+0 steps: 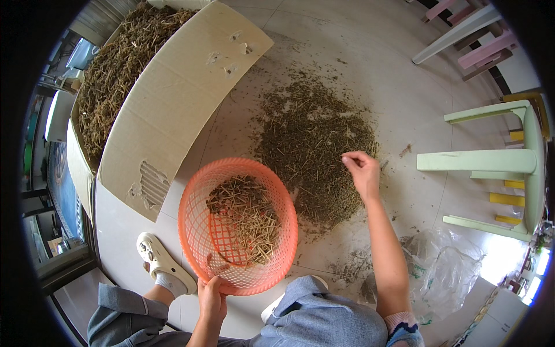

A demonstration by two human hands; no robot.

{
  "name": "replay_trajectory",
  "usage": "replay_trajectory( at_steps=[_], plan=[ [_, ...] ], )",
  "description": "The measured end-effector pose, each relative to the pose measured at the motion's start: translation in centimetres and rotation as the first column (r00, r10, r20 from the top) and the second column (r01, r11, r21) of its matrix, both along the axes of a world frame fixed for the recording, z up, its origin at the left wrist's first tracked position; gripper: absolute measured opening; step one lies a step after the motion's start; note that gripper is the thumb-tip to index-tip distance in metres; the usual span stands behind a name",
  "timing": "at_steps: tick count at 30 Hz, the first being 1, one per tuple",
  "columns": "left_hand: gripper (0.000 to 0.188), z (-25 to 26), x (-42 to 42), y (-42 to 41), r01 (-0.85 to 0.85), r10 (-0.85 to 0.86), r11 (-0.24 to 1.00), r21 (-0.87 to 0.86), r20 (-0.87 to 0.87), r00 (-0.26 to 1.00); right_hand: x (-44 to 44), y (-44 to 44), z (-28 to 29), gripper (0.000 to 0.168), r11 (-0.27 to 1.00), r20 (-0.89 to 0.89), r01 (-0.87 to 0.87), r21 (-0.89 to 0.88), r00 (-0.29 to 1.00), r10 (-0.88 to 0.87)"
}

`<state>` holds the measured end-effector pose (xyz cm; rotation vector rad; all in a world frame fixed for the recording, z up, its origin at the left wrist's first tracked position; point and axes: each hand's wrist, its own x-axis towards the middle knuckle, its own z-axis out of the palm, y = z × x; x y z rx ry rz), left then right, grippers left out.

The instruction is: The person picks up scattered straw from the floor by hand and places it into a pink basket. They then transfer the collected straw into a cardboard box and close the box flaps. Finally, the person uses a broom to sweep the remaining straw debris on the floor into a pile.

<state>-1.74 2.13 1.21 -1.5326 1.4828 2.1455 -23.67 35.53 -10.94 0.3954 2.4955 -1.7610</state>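
Note:
My left hand (211, 299) grips the near rim of an orange plastic mesh basket (193, 243), which is tilted so its inside faces me. Short dry stalk pieces (256, 230) and some darker plant matter lie in it, with part of the grid bottom bare. My right hand (363, 171) hovers at the right edge of a pile of dark, crumbled plant material (312, 152) on the floor. Its thumb and fingertips are pinched together, and I can make out no piece between them. Pale stalk bits are scattered through the pile.
At upper left stands a cardboard box (173, 91) filled with brown dried plant matter (125, 65), one flap folded outward. A light green plastic stool (477, 160) lies on its side at right. Crumpled clear plastic bags (442, 269) rest beside my right forearm.

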Motion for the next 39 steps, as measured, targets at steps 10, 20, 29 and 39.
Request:
replay_trajectory(
  at_steps=[10,20,29,39],
  plan=[
    [0.049,-0.8,0.9,-0.8,0.047,-0.051,0.997,0.055,0.063,0.997,1.2,-2.0,5.5,0.013,0.959,0.071,-0.251,0.134,0.967,0.244],
    [0.041,-0.5,0.6,-0.6,0.082,-0.082,0.996,0.026,0.027,0.996,-1.0,0.3,0.0,0.006,0.611,0.175,-0.339,0.715,0.933,0.314],
    [0.043,0.0,0.3,-0.3,0.042,-0.043,0.999,0.032,0.027,0.999,2.2,-2.2,6.5,0.012,0.924,0.326,-0.243,-0.294,0.884,0.336],
    [0.037,0.1,-0.2,0.3,0.046,-0.046,0.999,0.026,0.008,0.999,-1.7,1.4,0.5,0.004,0.752,-0.043,-0.173,0.636,0.965,0.259]
  ],
)
